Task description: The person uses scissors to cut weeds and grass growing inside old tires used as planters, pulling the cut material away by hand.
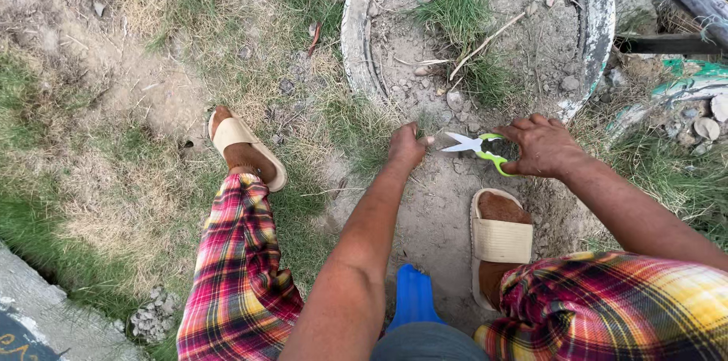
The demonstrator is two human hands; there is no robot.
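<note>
Two hands at work: right hand (544, 145) grips open scissors (479, 148); left hand (407, 146) pinches grass (362, 132) taut for cutting.

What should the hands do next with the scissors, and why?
Probably close the scissors on the grass: the right hand holds them open, blades pointing at the left hand, which seems to pinch a grass tuft beside the old tyre.
</note>
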